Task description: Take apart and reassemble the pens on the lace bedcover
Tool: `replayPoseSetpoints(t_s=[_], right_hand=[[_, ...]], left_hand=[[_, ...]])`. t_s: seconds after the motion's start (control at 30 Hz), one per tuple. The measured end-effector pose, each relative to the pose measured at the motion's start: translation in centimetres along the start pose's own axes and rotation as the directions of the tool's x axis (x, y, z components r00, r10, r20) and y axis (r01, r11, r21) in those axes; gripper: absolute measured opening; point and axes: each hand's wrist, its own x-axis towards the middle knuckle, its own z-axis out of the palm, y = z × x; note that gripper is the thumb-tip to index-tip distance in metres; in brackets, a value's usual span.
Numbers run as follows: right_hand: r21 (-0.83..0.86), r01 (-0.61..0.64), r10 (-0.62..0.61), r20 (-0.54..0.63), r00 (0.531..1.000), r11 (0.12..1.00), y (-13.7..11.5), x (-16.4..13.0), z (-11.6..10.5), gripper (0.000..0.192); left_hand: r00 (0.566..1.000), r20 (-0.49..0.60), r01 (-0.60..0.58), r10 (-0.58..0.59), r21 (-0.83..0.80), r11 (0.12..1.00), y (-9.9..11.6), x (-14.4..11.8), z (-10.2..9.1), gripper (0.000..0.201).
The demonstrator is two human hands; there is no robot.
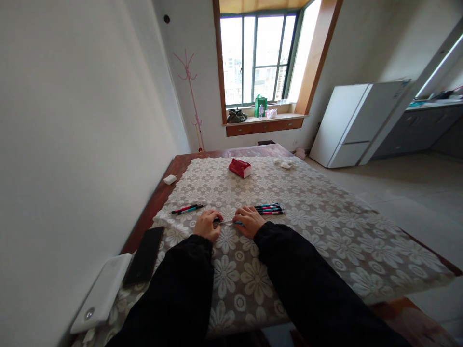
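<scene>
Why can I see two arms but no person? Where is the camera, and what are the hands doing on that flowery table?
The camera sits on the person's head and looks forward and down, so you see only their own arms in black sleeves. The left hand and the right hand rest on a table covered with a flowery cloth. Together they hold a thin pen, one hand at each end. More pens lie in a bunch just right of the hands, and two pens lie to the left. Farther back there is a red packet. Near the left edge lie a black phone and a flat white box. Behind the table is a window.
</scene>
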Motion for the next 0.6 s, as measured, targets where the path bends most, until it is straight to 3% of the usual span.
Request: replayPoseSetpoints(t_s=[0.17, 0.4, 0.6], right_hand=[[-0.017, 0.002, -0.003, -0.036, 0.999, 1.000, 0.16, 0.12, 0.22, 0.007], [-0.059, -0.026, 0.015, -0.176, 0.984, 0.998, 0.66, 0.21, 0.45, 0.011], [-0.061, -0.001, -0.010, -0.185, 0.983, 0.998, 0.98, 0.31, 0.84, 0.013]], left_hand=[[1.000, -0.001, -0.012, 0.012, 0.002, 1.000, -0.29, -0.02, 0.27, 0.020], [0.999, 0.018, -0.028, 0.028, -0.005, 1.000, -0.67, 0.00, 0.55, 0.014], [0.999, 0.025, -0.027, 0.027, 0.000, 1.000, -0.77, 0.03, 0.67, 0.015]])
